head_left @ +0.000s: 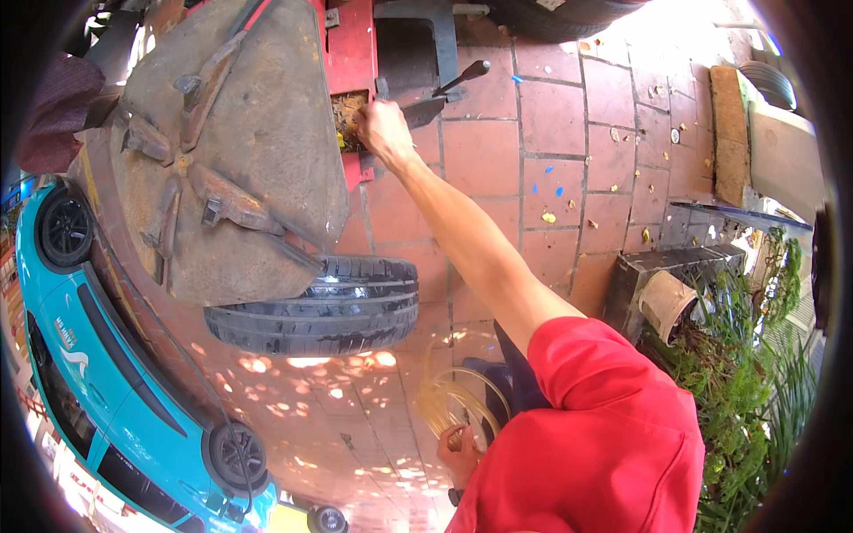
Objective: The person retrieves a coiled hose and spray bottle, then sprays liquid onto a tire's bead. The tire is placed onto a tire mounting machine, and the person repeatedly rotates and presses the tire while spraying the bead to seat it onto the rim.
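Note:
My right hand (385, 131) reaches far forward to a small open compartment (348, 118) in a red tyre-changing machine (348, 40). Brown bits and something yellow lie in the compartment. Its fingers are curled at the compartment's right edge, and whatever they pinch is hidden. Low and close to my body, my left hand (458, 457) is closed around a coiled, see-through yellowish hose (437, 391). To the left of my right hand lies the machine's worn turntable (267, 133) with metal jaws (233, 202). A wet black tyre (355, 306) stands just below it.
A black-handled lever (462, 78) juts out right of my right hand. Another tyre (564, 18) is at the far edge. A turquoise car (107, 355) is parked at left. Plants (737, 391), a planter (666, 304) and a concrete block (782, 151) line the right side of the tiled floor (480, 160).

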Motion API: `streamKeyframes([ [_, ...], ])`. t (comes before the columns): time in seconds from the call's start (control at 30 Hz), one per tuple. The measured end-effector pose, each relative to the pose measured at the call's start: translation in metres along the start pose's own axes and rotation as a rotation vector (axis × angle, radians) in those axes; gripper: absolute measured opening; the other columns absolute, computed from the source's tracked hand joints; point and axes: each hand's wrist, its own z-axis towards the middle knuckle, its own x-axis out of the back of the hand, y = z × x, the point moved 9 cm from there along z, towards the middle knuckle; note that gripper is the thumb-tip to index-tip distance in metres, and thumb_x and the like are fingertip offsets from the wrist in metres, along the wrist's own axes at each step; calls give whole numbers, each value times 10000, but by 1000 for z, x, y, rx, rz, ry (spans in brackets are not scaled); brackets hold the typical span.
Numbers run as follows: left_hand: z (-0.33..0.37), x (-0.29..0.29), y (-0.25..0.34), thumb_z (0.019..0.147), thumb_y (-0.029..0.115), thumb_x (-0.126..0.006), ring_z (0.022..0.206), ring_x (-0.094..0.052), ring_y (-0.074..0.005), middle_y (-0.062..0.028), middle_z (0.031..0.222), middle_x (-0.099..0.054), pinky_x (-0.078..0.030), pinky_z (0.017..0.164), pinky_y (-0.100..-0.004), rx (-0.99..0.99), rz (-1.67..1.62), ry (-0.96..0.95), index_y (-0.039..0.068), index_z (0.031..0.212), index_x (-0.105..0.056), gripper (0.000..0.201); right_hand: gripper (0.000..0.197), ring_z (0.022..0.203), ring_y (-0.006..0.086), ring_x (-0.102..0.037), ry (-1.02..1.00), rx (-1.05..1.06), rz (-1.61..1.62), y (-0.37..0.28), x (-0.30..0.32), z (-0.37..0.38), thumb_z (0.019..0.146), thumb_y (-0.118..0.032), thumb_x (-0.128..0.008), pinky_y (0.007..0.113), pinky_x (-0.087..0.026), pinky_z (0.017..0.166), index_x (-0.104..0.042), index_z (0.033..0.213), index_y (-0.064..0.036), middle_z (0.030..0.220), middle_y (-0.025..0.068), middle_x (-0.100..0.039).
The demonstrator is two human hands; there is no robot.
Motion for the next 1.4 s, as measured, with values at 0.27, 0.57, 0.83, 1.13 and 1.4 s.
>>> streamKeyframes([
  [0.27, -15, 3, 29, 1004, 47, -818, 619, -641, -113, -50, 875, -710, -505, 532, -280, 66, -115, 131, 12, 1129, -719, 163, 250, 975, 548, -738, -123, -81, 33, 12, -24, -4, 963, -166, -695, 589, -603, 885, -765, 936, 73, 932, 387, -713],
  [0.57, -24, -5, 37, 1009, 48, -814, 604, -648, -123, -67, 905, -707, -510, 533, -282, 65, -139, 135, 2, 1128, -701, 170, 309, 948, 522, -774, -121, -355, 127, 13, -14, -5, 1020, -218, -640, 556, -617, 885, -813, 1075, 31, 907, 372, -732],
  [0.83, -33, -3, 6, 993, 45, -826, 618, -648, -109, -49, 884, -712, -506, 551, -271, 19, -230, 185, 9, 1108, -723, 158, 274, 968, 487, -790, 41, -172, -77, 1, -54, 39, 1007, -193, -636, 579, -632, 881, -831, 1015, -2, 968, 301, -787],
  [1.13, -46, -6, -79, 1008, 83, -816, 704, -644, -85, -24, 937, -719, -524, 595, -268, 78, -385, 266, 35, 1100, -736, 131, 301, 1123, 411, -728, 186, 310, -170, -8, -9, -22, 1070, -318, -629, 515, -576, 951, -790, 1218, -112, 1137, 193, -773],
  [1.4, -63, 2, -172, 1003, 75, -795, 770, -668, -76, -34, 973, -741, -547, 661, -266, -84, -517, 410, 31, 1219, -770, 221, 340, 999, 494, -730, -544, 414, -572, 143, 32, -329, 1060, -358, -706, 576, -583, 830, -809, 1175, -55, 1011, 267, -763],
])
